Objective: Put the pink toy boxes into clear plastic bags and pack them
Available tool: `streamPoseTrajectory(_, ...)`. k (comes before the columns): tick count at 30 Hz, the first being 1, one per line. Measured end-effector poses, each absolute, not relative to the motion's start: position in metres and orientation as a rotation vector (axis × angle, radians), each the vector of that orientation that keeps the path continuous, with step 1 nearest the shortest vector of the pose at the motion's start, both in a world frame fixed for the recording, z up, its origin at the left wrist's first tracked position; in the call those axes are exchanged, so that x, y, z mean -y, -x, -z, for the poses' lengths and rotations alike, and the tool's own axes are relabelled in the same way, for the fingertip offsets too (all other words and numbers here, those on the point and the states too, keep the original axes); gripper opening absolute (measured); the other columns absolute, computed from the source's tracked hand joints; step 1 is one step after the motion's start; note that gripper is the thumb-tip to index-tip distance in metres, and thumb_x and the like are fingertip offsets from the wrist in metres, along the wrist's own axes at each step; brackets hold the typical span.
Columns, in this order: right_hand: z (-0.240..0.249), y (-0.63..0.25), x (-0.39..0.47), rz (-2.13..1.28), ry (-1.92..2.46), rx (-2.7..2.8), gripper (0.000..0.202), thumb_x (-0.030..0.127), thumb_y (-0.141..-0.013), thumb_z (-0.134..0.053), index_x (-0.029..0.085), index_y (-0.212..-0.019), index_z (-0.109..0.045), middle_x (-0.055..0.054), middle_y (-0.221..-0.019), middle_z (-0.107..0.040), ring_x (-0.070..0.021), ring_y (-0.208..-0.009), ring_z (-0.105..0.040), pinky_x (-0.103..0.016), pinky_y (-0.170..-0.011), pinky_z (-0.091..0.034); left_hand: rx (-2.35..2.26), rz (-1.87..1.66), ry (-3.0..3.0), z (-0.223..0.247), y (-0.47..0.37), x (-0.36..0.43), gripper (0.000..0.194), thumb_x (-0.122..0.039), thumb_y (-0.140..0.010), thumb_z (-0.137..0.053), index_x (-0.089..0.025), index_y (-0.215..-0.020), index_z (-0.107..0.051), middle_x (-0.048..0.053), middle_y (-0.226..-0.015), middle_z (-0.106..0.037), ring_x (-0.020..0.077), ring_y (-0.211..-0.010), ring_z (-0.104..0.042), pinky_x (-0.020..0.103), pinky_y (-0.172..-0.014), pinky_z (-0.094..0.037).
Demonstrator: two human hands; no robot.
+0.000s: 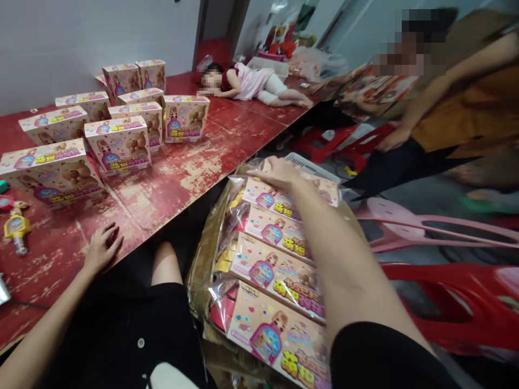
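Worn red paint covers the long desk (227, 135), scuffed pale where things have been dragged over it. Finished toy boxes (119, 143) stand upright on it in loose rows with their printed fronts facing the person, probably so each one can be checked at a glance; they sit well ahead of the left hand and off to its far side.

The right hand (278, 172) stretches out over an open carton (203, 254) on the floor beside the desk. Its grip lies flat and loose, fingers spread on the farthest of the packs (279, 273), touching it but not closed around anything. The packs are wrapped in clear film and stacked on edge inside the carton, below and nearer than that hand, so the row can be lifted out one at a time.

The left hand (101, 248) rests palm down on the desk edge, grip open and empty, seemingly as a prop while the body leans. A small yellow toy (16, 227) lies beyond it to the outside.

Farther off, a child (259, 84) lies on the desk's far end, and another person (454, 102) sits beyond the right hand among red plastic chairs (454, 302).
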State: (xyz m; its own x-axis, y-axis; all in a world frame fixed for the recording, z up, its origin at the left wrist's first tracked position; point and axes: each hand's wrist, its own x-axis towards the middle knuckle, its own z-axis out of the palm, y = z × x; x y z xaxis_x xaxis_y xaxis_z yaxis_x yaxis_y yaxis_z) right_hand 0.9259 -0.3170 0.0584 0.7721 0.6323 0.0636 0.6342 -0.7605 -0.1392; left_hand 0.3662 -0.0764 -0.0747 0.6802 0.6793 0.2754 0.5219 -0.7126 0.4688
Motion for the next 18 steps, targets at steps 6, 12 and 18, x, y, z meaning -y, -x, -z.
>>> streamPoseTrajectory(6,-0.059,-0.922,0.296,0.004,2.781,0.800,0.051,0.057,-0.090,-0.045,0.024,-0.121,-0.067,-0.018,-0.133,-0.063,-0.0397,-0.125,-0.054,-0.063,-0.106,-0.038,-0.952,-0.631,-2.517,0.077,-0.368,0.075,0.049,-0.056,-0.096,-0.050,-0.019,-0.123,-0.068,0.014,-0.138,-0.063,0.0314,-0.129,-0.058,0.051,-0.111,-0.046)
streamPoseTrajectory(12,-0.063,-0.929,0.267,0.040,2.670,0.731,0.040,0.038,-0.094,-0.037,0.023,-0.109,-0.070,-0.016,-0.123,-0.069,-0.0342,-0.114,-0.062,-0.047,-0.095,-0.047,-0.974,-0.631,-2.527,0.078,-0.367,0.076,0.048,-0.056,-0.096,-0.050,-0.020,-0.123,-0.068,0.014,-0.137,-0.064,0.0316,-0.127,-0.059,0.051,-0.110,-0.047)
streamPoseTrajectory(18,-0.056,-0.921,0.258,0.161,2.567,0.685,0.054,0.041,-0.102,-0.021,0.015,-0.122,-0.064,-0.021,-0.125,-0.066,-0.0332,-0.118,-0.060,-0.044,-0.099,-0.045,-0.975,-0.632,-2.514,0.073,-0.368,0.077,0.048,-0.055,-0.096,-0.052,-0.019,-0.123,-0.068,0.014,-0.138,-0.063,0.0311,-0.127,-0.059,0.052,-0.111,-0.047)
